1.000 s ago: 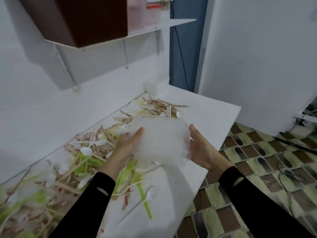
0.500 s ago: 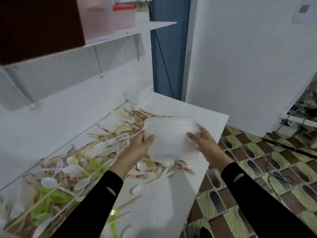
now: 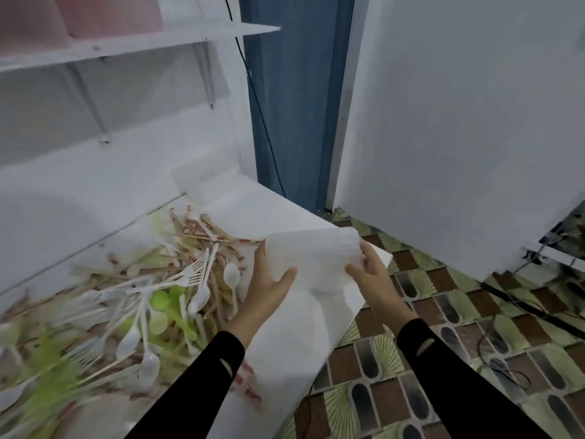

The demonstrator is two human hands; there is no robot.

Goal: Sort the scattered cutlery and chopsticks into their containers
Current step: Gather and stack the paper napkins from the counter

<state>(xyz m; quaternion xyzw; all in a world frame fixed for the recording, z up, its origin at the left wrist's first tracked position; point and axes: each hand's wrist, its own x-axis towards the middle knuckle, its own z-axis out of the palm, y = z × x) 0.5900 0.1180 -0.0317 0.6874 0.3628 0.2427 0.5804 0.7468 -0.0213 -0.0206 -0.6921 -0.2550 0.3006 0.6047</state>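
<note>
Head view: a translucent container (image 3: 316, 255) is held off the bench (image 3: 285, 359) between both hands. The left hand (image 3: 269, 280) has its thumb laid across the near face and its fingers hidden behind, and the right hand (image 3: 375, 280) has its fingers curled on the right edge, so both are clamped on it. It is held tilted, just above the bench's far right corner, and whether its mouth faces up cannot be told through the blur. The cutlery (image 3: 177, 289) to be sorted lies left of the left fingers: forks (image 3: 190, 275), spoons (image 3: 129, 340) and chopsticks (image 3: 205, 231), all tangled in one heap. Several risks may be judged. The walls look thin, so they could be buckled by a hard squeeze and the grip lost. The floor (image 3: 443, 312) lies directly below the right fingers, so a container set down too near that edge could be tipped off once weight is added. If it is put down on the heap's fringe it would likely rock, and pieces could be swept off the bench. Mixed items could also be dragged in together by the tangle.
</note>
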